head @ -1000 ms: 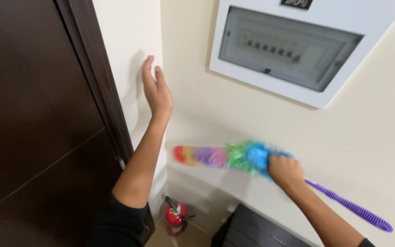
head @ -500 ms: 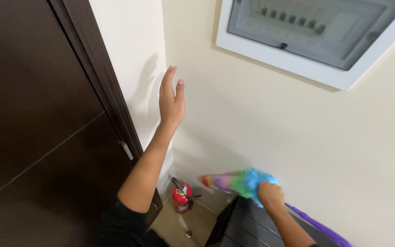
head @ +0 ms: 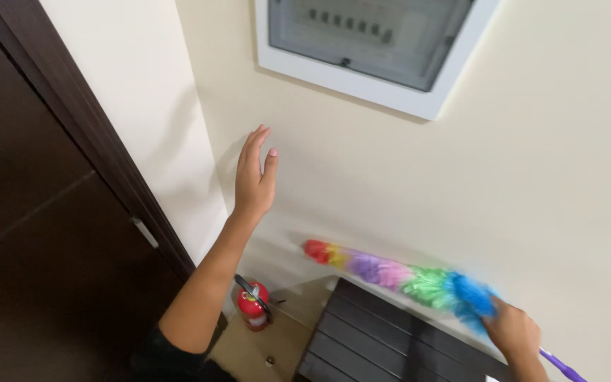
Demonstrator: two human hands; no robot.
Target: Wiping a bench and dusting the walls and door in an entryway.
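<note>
My left hand is raised flat against the cream wall near the corner, fingers together and pointing up, holding nothing. Low at the right, my right hand grips a rainbow feather duster where its fluffy head meets the purple handle. The duster's red tip points left along the wall, just above a dark slatted cabinet top.
A white electrical panel box with a tinted cover hangs on the wall above. A dark brown door with its frame fills the left side. A small red fire extinguisher stands on the floor in the corner below.
My left hand has shifted right, off the corner onto the main wall. The duster dropped from mid-wall to just above the cabinet, then swept left. The view has tilted.
</note>
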